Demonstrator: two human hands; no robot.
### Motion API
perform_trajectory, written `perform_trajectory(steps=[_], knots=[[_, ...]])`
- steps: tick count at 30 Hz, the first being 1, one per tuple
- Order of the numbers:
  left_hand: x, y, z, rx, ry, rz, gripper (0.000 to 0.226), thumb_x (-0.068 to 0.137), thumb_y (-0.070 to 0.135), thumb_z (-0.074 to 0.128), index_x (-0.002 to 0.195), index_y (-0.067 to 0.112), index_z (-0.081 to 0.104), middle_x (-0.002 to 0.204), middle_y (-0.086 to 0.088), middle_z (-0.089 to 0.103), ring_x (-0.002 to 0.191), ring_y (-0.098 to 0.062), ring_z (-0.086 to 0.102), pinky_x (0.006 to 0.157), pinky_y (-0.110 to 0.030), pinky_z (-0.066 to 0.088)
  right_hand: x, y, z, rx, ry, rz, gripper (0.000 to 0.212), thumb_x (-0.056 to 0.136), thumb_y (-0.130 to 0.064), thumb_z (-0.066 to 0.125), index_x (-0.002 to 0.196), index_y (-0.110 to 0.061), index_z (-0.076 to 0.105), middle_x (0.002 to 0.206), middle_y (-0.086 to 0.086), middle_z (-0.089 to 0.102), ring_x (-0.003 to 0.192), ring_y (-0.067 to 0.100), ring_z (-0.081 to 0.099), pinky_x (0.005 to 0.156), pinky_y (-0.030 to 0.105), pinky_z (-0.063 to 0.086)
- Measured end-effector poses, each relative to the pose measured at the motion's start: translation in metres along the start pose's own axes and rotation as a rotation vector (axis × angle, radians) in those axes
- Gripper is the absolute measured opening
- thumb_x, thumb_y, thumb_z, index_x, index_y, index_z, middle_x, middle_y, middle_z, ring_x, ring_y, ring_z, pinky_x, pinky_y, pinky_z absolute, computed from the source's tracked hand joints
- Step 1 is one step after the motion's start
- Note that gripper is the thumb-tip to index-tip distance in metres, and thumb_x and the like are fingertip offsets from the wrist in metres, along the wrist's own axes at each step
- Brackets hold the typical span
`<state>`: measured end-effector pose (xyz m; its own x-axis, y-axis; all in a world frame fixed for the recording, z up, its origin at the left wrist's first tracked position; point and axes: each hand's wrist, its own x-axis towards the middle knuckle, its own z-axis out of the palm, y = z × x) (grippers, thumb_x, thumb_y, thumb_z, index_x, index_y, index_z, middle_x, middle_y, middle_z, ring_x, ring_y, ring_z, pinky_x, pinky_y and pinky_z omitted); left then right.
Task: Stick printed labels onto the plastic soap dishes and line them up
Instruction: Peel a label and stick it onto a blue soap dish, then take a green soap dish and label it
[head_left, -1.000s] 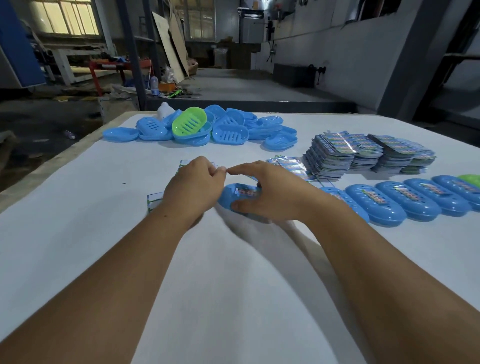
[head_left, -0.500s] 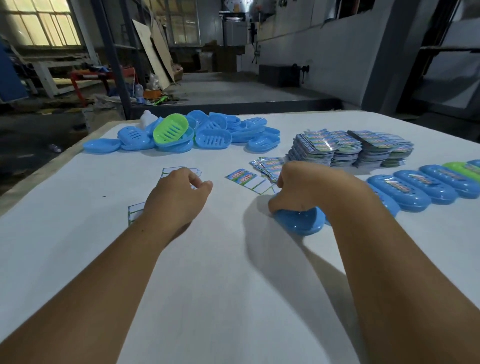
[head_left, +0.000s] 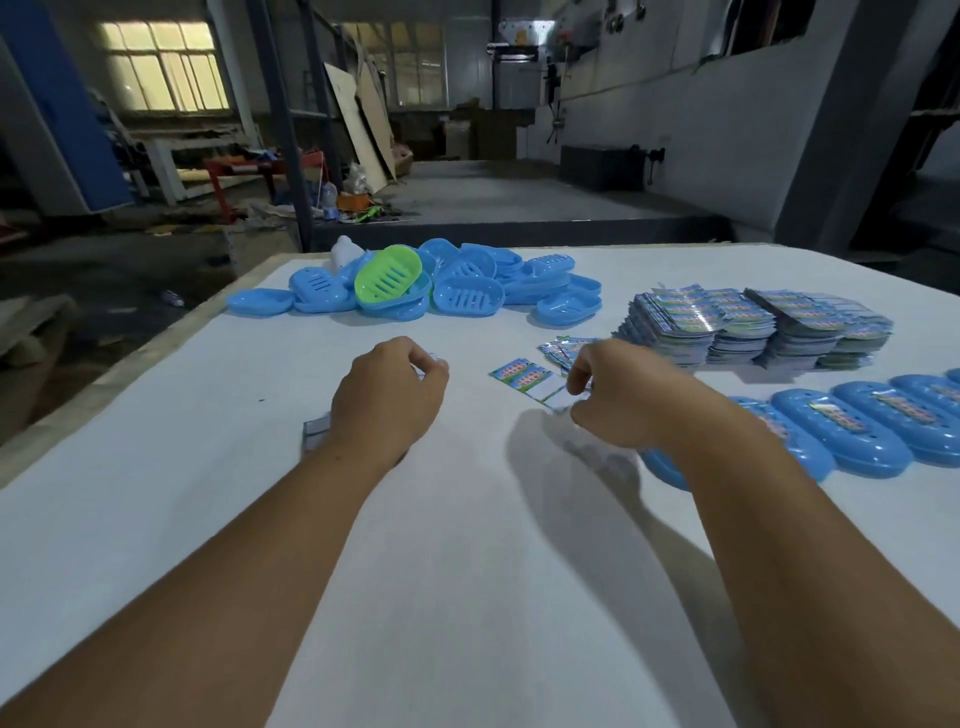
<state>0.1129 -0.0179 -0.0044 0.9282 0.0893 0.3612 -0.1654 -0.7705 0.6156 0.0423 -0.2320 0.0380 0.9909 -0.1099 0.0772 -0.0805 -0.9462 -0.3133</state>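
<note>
Hands (head_left: 387, 397) beside label (head_left: 527, 382) on table (head_left: 156, 467)

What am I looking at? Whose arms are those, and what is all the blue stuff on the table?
The picture comes from a camera worn on a person's head, so you see that person's own two arms reaching forward over a white table. There is no machine here, only bare hands. The blue things are plastic soap dishes. A loose pile of them, with one green dish on top, waits at the far side. On the right, a neat row of dishes already carries labels. The colourful stacks behind the row are the printed labels. One label strip lies between the hands. The left hand is curled, perhaps around something small; I cannot tell. The right hand curls its fingers near the strip, but it is blurred.
</note>
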Motion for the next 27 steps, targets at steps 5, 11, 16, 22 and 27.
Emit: perform_trajectory(steps=[5,11,16,22,27], knots=[[0.056,-0.001,0.004,0.107,0.143,0.085,0.019,0.097,0.031,0.052,0.100,0.019,0.066,0.103,-0.003,0.067,0.094,-0.025,0.061,0.079,-0.039,0.051,0.007,-0.016,0.024,0.157,0.114,-0.081,0.011,0.085,-0.024,0.061,0.086,-0.031,0.054,0.086,-0.011,0.056,0.082,0.015,0.055,0.070,0.032,0.046],[0.133,-0.013,0.015,0.364,0.056,0.113,0.031,0.100,0.024,0.047,0.127,0.014,0.058,0.129,-0.009,0.059,0.120,-0.031,0.049,0.093,-0.044,0.040,0.006,-0.025,0.036,0.279,0.255,-0.164,0.012,0.088,-0.028,0.062,0.086,-0.035,0.053,0.078,-0.019,0.050,0.075,0.001,0.048,0.064,0.030,0.037],[0.163,-0.020,0.027,0.390,0.016,-0.012,0.034,0.099,0.041,0.047,0.120,0.017,0.060,0.122,-0.010,0.063,0.121,-0.032,0.048,0.095,-0.044,0.036,0.003,-0.029,0.036,0.294,0.282,-0.161,0.009,0.089,-0.034,0.063,0.088,-0.037,0.054,0.079,-0.017,0.053,0.072,-0.002,0.048,0.059,0.022,0.035],[0.167,-0.019,0.038,0.365,0.088,-0.103,0.040,0.095,0.053,0.051,0.113,0.018,0.060,0.114,-0.007,0.066,0.117,-0.031,0.053,0.097,-0.046,0.039,0.002,-0.030,0.036,0.313,0.267,-0.124,0.014,0.089,-0.039,0.064,0.083,-0.039,0.051,0.078,-0.015,0.054,0.072,0.002,0.051,0.058,0.026,0.034],[0.160,-0.017,0.033,0.350,0.187,-0.028,0.020,0.102,0.029,0.046,0.106,0.015,0.059,0.105,-0.010,0.068,0.105,-0.031,0.057,0.092,-0.043,0.036,0.001,-0.028,0.036,0.340,0.268,-0.102,0.010,0.089,-0.039,0.064,0.086,-0.038,0.054,0.078,-0.014,0.056,0.071,0.003,0.052,0.056,0.028,0.034]])
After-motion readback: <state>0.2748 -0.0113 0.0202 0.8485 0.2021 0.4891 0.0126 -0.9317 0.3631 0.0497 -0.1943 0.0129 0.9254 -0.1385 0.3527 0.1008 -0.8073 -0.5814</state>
